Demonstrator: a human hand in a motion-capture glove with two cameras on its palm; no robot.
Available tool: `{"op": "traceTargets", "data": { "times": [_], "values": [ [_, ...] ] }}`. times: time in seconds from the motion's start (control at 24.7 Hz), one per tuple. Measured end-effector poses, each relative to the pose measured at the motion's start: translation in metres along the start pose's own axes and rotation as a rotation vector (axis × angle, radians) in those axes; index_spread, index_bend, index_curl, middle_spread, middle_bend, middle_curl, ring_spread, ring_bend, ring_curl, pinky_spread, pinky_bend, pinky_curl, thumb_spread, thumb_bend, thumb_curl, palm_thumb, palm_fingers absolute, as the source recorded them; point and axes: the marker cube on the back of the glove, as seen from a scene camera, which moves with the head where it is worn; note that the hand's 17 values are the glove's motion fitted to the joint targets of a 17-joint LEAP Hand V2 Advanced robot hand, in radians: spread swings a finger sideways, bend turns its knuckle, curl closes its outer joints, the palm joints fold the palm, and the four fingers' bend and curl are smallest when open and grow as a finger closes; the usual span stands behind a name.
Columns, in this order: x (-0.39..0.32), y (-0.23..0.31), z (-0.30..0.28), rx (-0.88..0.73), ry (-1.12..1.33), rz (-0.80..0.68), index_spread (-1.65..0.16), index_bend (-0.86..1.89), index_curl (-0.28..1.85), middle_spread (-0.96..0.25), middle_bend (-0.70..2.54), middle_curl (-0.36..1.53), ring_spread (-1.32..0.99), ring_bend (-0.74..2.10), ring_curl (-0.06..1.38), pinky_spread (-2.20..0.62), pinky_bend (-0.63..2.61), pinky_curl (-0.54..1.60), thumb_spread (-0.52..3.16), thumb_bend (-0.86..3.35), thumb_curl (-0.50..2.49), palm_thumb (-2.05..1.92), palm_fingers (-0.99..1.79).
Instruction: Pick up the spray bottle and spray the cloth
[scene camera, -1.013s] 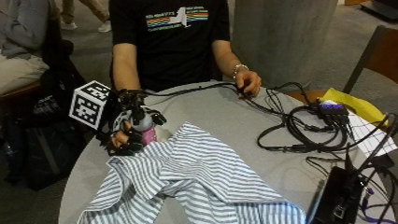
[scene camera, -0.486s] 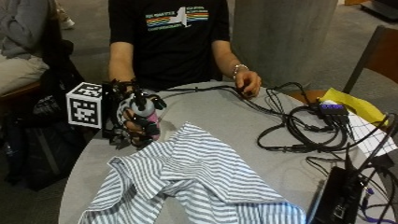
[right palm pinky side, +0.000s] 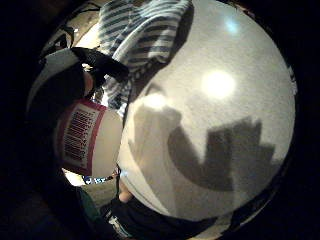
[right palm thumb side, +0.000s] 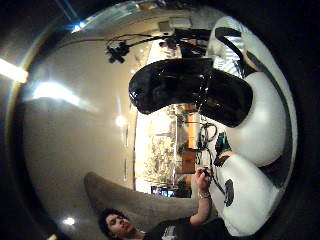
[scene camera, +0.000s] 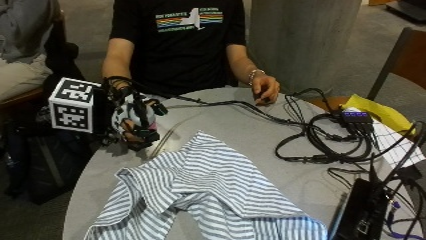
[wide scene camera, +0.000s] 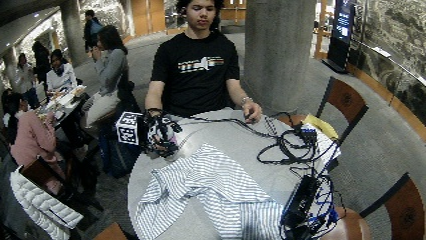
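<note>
Now the spray bottle (scene camera: 133, 117) is up off the tabletop (scene camera: 226, 130), held in my right hand (scene camera: 130, 122) with the fingers curled round its white body, just beside the near edge of the striped cloth (scene camera: 206, 195). It looks small, light and smooth, so I think it could slip, and holding it round the middle with a finger free for the top seems best. A second ago the hand was lower, by the tabletop's edge; since then it has lifted.
</note>
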Motion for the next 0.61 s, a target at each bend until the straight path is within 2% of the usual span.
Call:
{"op": "traceTargets", "data": {
  "times": [0.28, 0.61],
  "values": [
    [-0.006, -0.009, 0.001, -0.111, 0.032, 0.163, -0.15, 0.09, 0.32, -0.07, 0.31, 0.49, -0.08, 0.54, 0.44, -0.09, 0.45, 0.4, 0.54, -0.04, 0.59, 1.04, 1.15],
    [-0.009, -0.013, 0.011, -0.192, 0.072, 0.237, -0.15, 0.1, 0.31, -0.06, 0.32, 0.5, -0.08, 0.56, 0.44, -0.13, 0.49, 0.41, 0.56, -0.03, 0.6, 1.03, 1.16]
  ]
}}
